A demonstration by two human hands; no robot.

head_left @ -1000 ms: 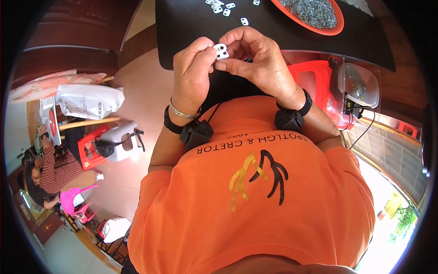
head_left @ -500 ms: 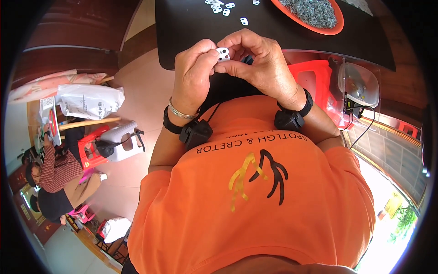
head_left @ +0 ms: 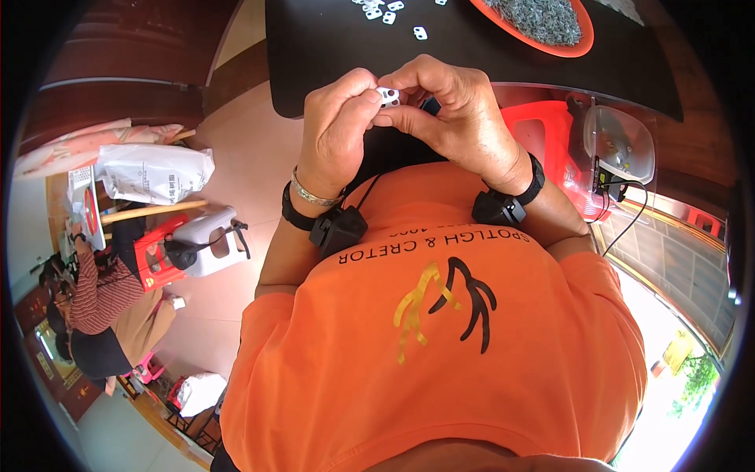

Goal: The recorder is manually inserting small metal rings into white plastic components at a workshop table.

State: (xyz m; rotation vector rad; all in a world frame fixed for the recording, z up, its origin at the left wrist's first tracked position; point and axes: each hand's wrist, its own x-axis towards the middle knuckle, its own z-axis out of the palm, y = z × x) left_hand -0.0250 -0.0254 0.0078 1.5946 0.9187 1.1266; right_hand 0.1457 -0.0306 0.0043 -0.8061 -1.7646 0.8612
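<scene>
Between my two hands, near the front edge of the black table (head_left: 330, 47), is a small white plastic piece (head_left: 387, 97) with dark holes. My left hand (head_left: 340, 118) pinches its left side between thumb and curled fingers. My right hand (head_left: 458, 110) is closed round its right side, index finger above and thumb below. Fingertips cover part of the piece, so any smaller part in the right fingers is hidden. Farther back on the table lie several similar white pieces (head_left: 420, 33). An orange-red bowl (head_left: 583, 49) heaped with small greyish parts (head_left: 543, 22) stands at the back right.
To the right, beyond my forearm, are a red plastic stool (head_left: 539, 130) and a clear plastic tub (head_left: 629, 134). At the left are a white sack (head_left: 157, 173), red and grey stools (head_left: 208, 240) and another person in a striped top (head_left: 106, 295).
My hands have shifted very slightly, and the white piece has tilted between the fingertips. The person at the left has moved a little.
</scene>
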